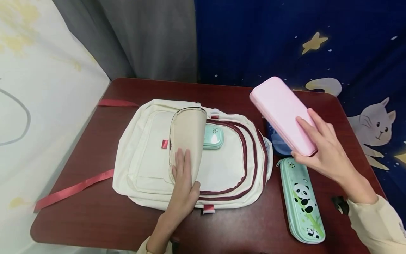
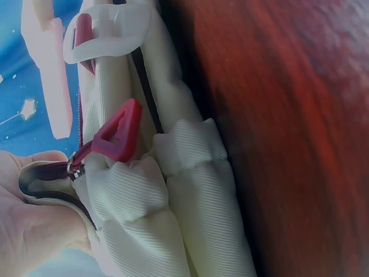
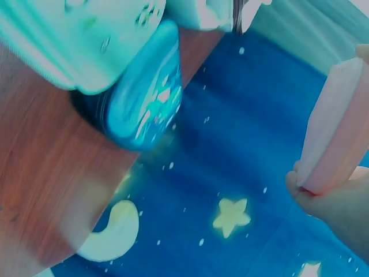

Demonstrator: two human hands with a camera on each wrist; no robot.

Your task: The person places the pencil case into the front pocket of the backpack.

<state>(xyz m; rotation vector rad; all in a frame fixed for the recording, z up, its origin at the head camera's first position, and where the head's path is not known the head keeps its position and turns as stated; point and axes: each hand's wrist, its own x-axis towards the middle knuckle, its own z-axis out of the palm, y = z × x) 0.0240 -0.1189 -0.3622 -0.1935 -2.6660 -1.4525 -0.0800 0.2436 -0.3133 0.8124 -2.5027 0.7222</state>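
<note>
A cream backpack (image 1: 222,169) with dark red zip edging lies flat, its front pocket flap (image 1: 188,130) folded back to the left. My left hand (image 1: 182,190) rests on that flap with its fingers extended and touching; in the left wrist view it is beside the zipped edge and a red zip pull (image 2: 120,135). A small mint case (image 1: 214,137) with a panda print sits in the opened pocket, partly covered by the flap. Up at the right, my right hand (image 1: 328,151) grips a pink pencil case (image 1: 282,109) by its lower end, tilted above the table.
A mint panda pencil case (image 1: 302,201) lies to the right of the backpack. Behind it is a dark blue case (image 1: 277,141), partly hidden by the pink one. Red straps (image 1: 76,187) extend left over the dark red table (image 1: 85,141). A blue starry curtain (image 1: 253,42) hangs behind.
</note>
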